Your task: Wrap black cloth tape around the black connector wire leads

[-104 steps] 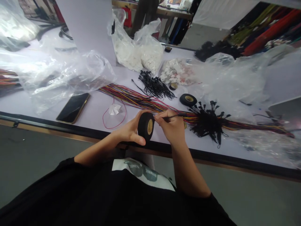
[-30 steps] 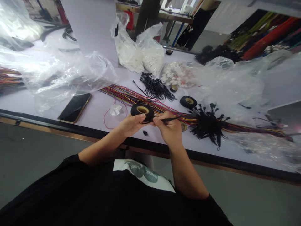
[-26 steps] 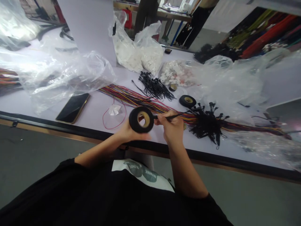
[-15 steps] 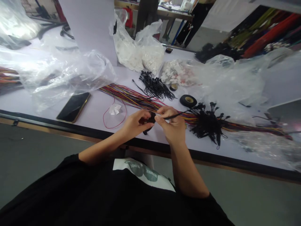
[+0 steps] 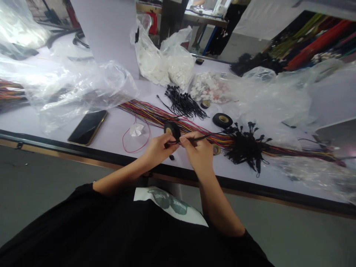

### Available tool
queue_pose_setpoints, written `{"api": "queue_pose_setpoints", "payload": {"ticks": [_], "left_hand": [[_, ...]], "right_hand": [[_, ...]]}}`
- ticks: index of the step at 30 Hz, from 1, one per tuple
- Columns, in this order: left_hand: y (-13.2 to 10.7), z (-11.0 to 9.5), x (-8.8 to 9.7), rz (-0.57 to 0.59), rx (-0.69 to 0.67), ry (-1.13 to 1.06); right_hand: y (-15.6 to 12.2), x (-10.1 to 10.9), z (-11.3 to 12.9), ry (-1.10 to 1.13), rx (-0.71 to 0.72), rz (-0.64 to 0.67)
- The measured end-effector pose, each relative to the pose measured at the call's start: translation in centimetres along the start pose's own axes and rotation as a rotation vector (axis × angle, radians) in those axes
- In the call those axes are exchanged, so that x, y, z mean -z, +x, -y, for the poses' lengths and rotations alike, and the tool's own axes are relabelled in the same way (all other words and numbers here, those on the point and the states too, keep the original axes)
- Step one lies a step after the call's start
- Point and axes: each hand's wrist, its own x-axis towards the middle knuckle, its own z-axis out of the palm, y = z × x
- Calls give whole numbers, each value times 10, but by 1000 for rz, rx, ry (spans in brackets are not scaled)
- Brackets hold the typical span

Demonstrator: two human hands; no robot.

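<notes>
My left hand (image 5: 159, 149) is closed in a pinch on the black cable, near its end. A roll of black tape (image 5: 174, 129) stands on edge just beyond those fingertips, over the colored wires; whether the fingers also touch it I cannot tell. Close beside it, my right hand (image 5: 200, 151) pinches the same black cable (image 5: 215, 134) between thumb and fingers. That cable runs right toward a pile of black connector leads (image 5: 247, 146). Beneath and behind both hands lies a long bundle of multicolored wires (image 5: 148, 113).
A phone (image 5: 87, 127) and a crumpled white scrap (image 5: 137, 129) lie left. Behind are black leads (image 5: 185, 102), another tape roll (image 5: 222, 120) and plastic bags of white parts (image 5: 179, 68). A small roll (image 5: 216, 149) sits by my right wrist. The table's dark edge (image 5: 116, 157) runs in front.
The tape roll has moved up and left from between my fingers and shows more fully. My right hand has shifted slightly left and down, uncovering the small roll beside it.
</notes>
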Motion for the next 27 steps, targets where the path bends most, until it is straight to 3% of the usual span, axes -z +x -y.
{"api": "queue_pose_setpoints", "payload": {"ticks": [6, 10, 12, 14, 16, 18, 21, 23, 24, 27], "left_hand": [[7, 6, 6, 257, 330, -766], [15, 8, 14, 497, 395, -945], [13, 10, 12, 487, 368, -912], [6, 12, 6, 333, 259, -778], [-6, 16, 0, 131, 81, -541], [-18, 19, -1, 43, -123, -269], [-27, 21, 5, 178, -360, -16], [-25, 19, 10, 285, -400, 51], [-22, 16, 11, 280, -384, 65], [-10, 8, 10, 118, -250, 85]], "right_hand": [[5, 6, 0, -60, 90, 82], [5, 6, 3, 59, 52, 133], [5, 5, 2, 83, -17, 145], [5, 2, -1, 69, -87, 94], [6, 1, -3, 55, -137, 7], [6, 1, -5, 47, -144, -39], [5, 4, -3, 23, -93, -23], [5, 6, 0, 16, -45, 4], [5, 7, 1, 18, -17, 21], [5, 7, 6, 25, 68, 49]]}}
